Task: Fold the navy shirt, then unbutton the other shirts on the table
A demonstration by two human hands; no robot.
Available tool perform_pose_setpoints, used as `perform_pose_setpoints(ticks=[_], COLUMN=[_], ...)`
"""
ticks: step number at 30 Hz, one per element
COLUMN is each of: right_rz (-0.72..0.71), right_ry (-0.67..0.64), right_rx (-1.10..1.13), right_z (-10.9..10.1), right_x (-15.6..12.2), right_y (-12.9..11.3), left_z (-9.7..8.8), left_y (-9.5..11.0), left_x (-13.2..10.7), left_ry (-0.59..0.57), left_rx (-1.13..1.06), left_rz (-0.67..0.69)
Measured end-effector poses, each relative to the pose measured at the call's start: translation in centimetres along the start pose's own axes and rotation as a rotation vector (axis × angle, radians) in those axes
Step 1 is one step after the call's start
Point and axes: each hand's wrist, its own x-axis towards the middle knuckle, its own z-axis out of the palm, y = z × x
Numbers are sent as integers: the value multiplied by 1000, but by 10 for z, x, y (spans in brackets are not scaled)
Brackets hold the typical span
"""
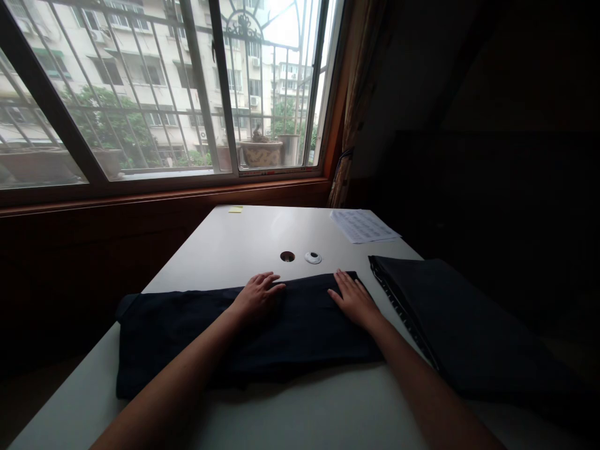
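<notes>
A dark navy folded garment [290, 337], perhaps trousers, lies flat and lengthwise across the white table [253, 237]. My left hand [257, 295] rests on its upper middle part, fingers spread and pointing to the right. Near the garment's right end, my right hand [352, 299] lies flat on the cloth with its fingers stretched toward the far edge. Neither hand grips anything. The garment's left end reaches over the table's left edge. My forearms hide parts of the cloth.
To the right lies another dark folded cloth [459, 319], hanging past the table's edge. Printed papers [363, 226] and a yellow sticky note [235, 210] lie at the back. A round cable hole [287, 256] sits beside a white cap [313, 257]. A barred window [164, 87] stands behind.
</notes>
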Motion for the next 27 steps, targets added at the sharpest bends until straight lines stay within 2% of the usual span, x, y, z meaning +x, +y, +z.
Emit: perform_pose_setpoints(ticks=[4, 13, 19, 23, 27], right_rz=[-2, -3, -1, 20, 58], right_ry=[2, 17, 6, 8, 14], right_rx=[13, 31, 42, 25, 1], right_z=[1, 4, 4, 4, 5], right_x=[0, 1, 3, 5, 5], right_y=[1, 3, 7, 16, 23], left_z=[2, 1, 2, 6, 11], left_y=[0, 3, 0, 0, 0], left_x=[1, -2, -2, -2, -2], left_ry=[-12, 70, -17, -64, -56], left_rx=[-28, -49, -52, -41, -23], left_rz=[-15, -55, 41, -24, -133])
